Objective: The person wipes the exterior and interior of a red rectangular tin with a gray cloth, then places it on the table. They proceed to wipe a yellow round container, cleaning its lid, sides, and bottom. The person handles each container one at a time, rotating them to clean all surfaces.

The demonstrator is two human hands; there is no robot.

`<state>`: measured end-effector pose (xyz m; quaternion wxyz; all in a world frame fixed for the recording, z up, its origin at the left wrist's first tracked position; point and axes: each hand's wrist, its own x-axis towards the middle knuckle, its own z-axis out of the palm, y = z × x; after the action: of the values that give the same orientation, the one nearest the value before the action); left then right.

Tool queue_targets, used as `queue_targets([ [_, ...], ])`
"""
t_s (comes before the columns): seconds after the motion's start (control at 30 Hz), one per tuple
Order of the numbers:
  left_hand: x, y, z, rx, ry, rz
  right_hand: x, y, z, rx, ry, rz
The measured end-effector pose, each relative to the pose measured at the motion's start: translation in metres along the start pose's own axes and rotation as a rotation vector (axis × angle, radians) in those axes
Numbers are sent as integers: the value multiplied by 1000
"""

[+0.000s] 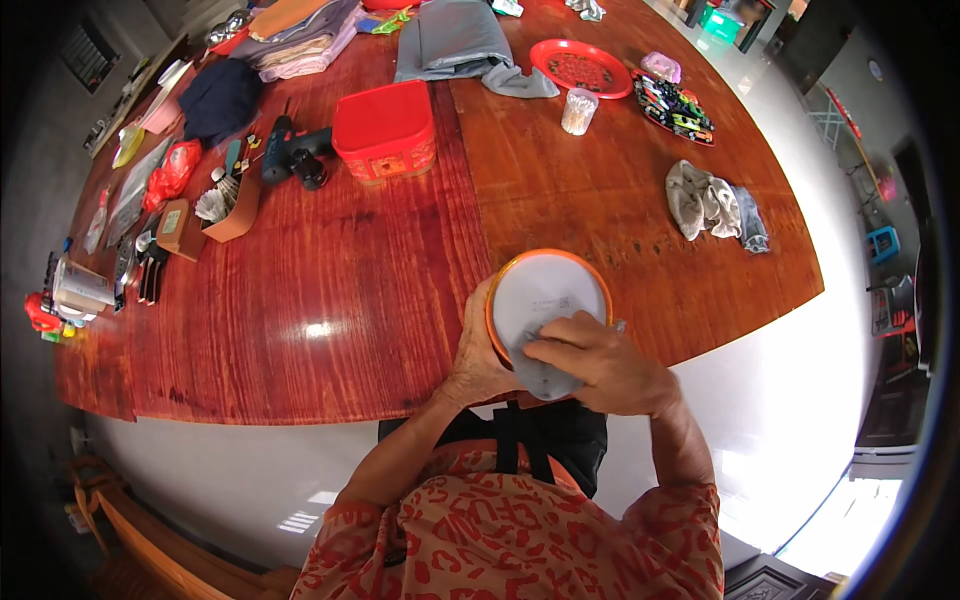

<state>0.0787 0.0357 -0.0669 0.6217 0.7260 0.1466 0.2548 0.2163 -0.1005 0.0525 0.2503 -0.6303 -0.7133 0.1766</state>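
A round container (535, 282) with a pale grey end face and an orange rim is tilted toward me at the table's near edge. My left hand (477, 358) wraps around its left side, fingers partly hidden behind it. Over the lower part of the pale face, my right hand (605, 368) presses a grey cloth (545, 381), fingers bent and closed on it. The container's far side is out of sight.
On the reddish wooden table (350, 270) stand a red lidded box (385, 125), a cordless drill (280, 150) and a brown organizer (235, 215). To the right lie crumpled cloths (705, 200), a tub of cotton swabs (579, 112), a red tray (582, 52) and a plate of toy cars (675, 108).
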Motion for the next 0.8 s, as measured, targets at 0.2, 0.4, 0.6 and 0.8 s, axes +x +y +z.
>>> queue_targets([
  [0.2, 2, 6, 0, -24, -7, 13, 6, -1, -10, 45, 124, 51],
  [0.4, 0, 1, 0, -66, -11, -50, -10, -6, 1, -119, 55, 67],
  [0.6, 0, 3, -3, -61, -30, -91, -16, -7, -11, -431, 364, 353],
  [0.8, 0, -7, 6, -439, 20, -239, 18, -9, 46, -301, 413, 9],
])
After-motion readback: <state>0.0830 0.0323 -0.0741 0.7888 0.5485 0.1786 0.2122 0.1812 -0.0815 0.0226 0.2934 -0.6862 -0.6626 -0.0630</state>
